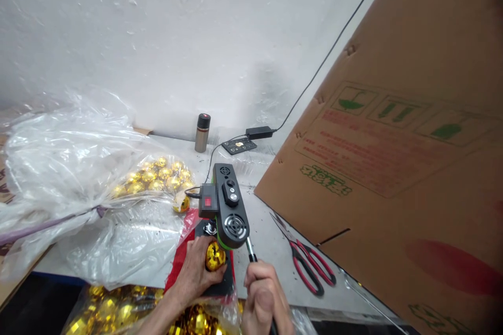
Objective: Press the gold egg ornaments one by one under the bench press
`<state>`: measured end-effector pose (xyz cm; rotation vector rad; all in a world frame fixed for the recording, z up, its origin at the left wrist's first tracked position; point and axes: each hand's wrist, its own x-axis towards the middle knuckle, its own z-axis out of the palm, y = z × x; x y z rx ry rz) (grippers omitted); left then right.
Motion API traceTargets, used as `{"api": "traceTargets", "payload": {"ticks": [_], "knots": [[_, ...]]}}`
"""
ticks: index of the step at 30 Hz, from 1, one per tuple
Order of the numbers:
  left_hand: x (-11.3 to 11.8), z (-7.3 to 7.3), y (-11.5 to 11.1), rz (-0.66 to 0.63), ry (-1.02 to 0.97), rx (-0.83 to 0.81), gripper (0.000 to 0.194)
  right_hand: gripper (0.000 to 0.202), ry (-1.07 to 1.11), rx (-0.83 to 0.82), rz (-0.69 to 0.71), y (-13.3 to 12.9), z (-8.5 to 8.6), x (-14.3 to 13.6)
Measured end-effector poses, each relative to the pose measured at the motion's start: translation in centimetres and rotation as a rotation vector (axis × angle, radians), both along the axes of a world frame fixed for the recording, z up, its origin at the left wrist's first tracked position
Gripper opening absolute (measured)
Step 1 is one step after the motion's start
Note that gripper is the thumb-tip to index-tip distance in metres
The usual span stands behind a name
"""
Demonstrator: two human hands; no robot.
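My left hand (196,267) is closed around a small gold mirror ball (215,256), thumb on its near side. The ball sits over a dark base plate (223,285) with red cloth (181,259) beside it. Just beyond the fingers stands a black device (231,209) with two round grilles and a boxed red switch (208,201). My right hand (262,296) is wrapped around a black handle whose metal rod (250,247) reaches the device's near end. Whether the rod is fixed to the device I cannot tell.
Red-handled scissors (308,261) lie right of my right hand, against a large cardboard box (377,178). Gold balls (157,175) lie beside clear plastic (70,152) at left; more gold balls (118,311) fill a bag below. A flask (202,133) and power adapter (259,132) stand behind.
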<state>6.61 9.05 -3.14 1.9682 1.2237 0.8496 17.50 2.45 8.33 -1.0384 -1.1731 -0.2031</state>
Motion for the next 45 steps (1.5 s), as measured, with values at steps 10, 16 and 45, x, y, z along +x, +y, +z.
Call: {"api": "traceTargets", "payload": {"ticks": [10,16,45], "knots": [[-0.1,-0.6,0.0,0.0,0.002,-0.003,0.041,0.042,-0.01,0.046,-0.009,0.5,-2.0,-0.1],[0.0,-0.8,0.0,-0.005,0.017,0.026,0.036,0.041,-0.002,0.085,0.022,0.7,-2.3,-0.1],[0.3,-1.0,0.2,0.02,0.026,0.06,0.041,0.039,0.035,0.083,-0.062,0.7,-6.0,-1.1]]}}
